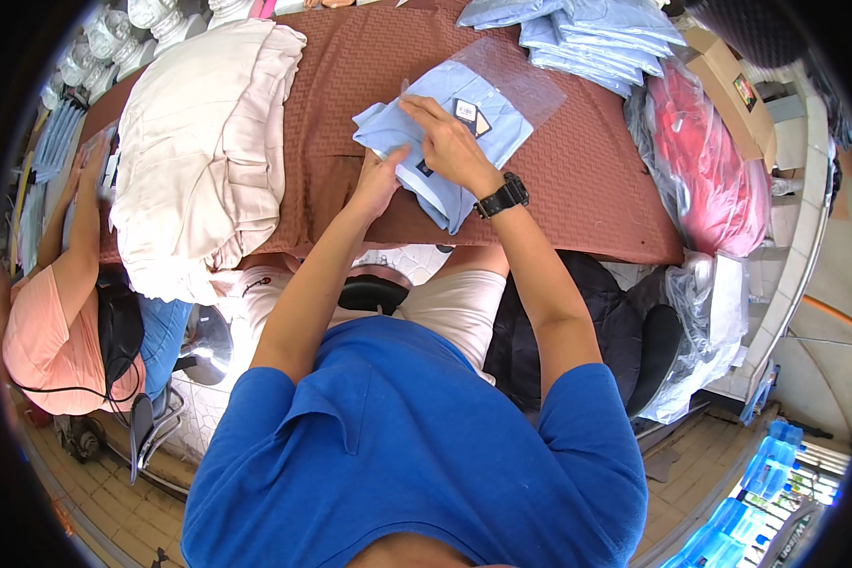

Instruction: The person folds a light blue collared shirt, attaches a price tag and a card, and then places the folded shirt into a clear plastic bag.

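The desk [577, 180], covered in brown textured cloth, runs across the upper half of the frame; its near edge lies just below the hands, with bare cloth open to the right of them. A folded light-blue shirt [445, 118] lies at upper centre, partly inside a clear plastic bag [525, 80]. The right hand [450, 142] rests flat on the shirt, fingers loosely spread, gripping nothing. The left hand [379, 180] pinches the shirt's lower left edge. A cream fabric pile [204, 133] crowds the left; stacked blue shirts [587, 38] sit upper right.
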Available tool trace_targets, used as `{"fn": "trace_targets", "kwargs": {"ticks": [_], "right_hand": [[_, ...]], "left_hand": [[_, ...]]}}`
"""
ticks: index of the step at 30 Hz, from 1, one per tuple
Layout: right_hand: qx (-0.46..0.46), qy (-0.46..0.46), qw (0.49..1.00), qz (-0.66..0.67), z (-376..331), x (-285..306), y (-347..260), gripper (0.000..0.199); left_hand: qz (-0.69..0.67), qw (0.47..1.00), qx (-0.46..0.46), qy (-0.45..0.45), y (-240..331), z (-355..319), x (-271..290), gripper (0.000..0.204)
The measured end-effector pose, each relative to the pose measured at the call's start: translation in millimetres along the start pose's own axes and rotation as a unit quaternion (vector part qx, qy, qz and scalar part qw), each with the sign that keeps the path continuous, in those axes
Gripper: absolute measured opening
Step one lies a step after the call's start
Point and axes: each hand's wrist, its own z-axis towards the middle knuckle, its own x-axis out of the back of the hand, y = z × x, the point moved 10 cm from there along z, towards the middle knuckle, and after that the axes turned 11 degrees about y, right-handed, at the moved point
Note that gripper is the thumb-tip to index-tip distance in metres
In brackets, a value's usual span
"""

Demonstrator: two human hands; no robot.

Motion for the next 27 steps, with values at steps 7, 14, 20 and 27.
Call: {"fn": "trace_targets", "kwargs": {"ticks": [7,14,20,27], "right_hand": [[0.002,-0.015,1.0,0.013,-0.3,5.5,-8.4,0.066],[-0.01,0.023,0.999,0.042,0.7,24.6,-0.7,0.074],[-0.072,-0.035,0.996,0.038,-3.8,16.9,0.1,0.076],[-0.068,0.016,0.997,0.018,0.8,24.4,-13.4,0.066]], "left_hand": [[0.094,0.983,-0.16,-0.007,18.5,-14.4,-9.5,0.065],[0.125,0.973,-0.192,-0.036,24.5,-22.3,-17.1,0.073],[0.112,0.991,-0.075,-0.02,4.2,-9.0,-4.5,0.065],[0.127,0.983,-0.123,-0.042,8.2,-9.3,-11.4,0.073]]}}
